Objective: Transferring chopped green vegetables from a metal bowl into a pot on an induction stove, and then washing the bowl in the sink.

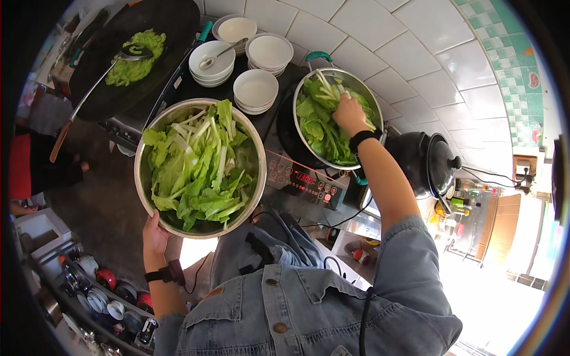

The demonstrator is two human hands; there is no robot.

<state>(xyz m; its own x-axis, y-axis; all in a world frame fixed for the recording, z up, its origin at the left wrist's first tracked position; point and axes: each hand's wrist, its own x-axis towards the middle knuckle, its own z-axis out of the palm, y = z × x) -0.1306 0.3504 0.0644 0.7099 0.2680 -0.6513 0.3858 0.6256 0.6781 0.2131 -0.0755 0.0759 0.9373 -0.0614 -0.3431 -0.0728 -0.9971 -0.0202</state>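
Note:
My left hand (156,232) grips the lower left rim of a wide stainless steel bowl (259,196). Leafy greens (200,169) with pale stems are heaped inside it. Over to the right, my right hand (350,113) reaches into a two-handled pot (381,104) and has its fingers on the greens (318,129) there, around some pale stems. The fingertips are partly hidden among the leaves. Beneath the pot is an induction cooker (307,180) with a lit red display.
Stacked white bowls (256,88) stand behind the steel bowl, one holding a spoon (208,62). At upper left, a black wok (93,100) contains chopped greens and a ladle (133,54). A lidded black pot (407,153) sits right of my forearm. Another person (49,164) is at far left.

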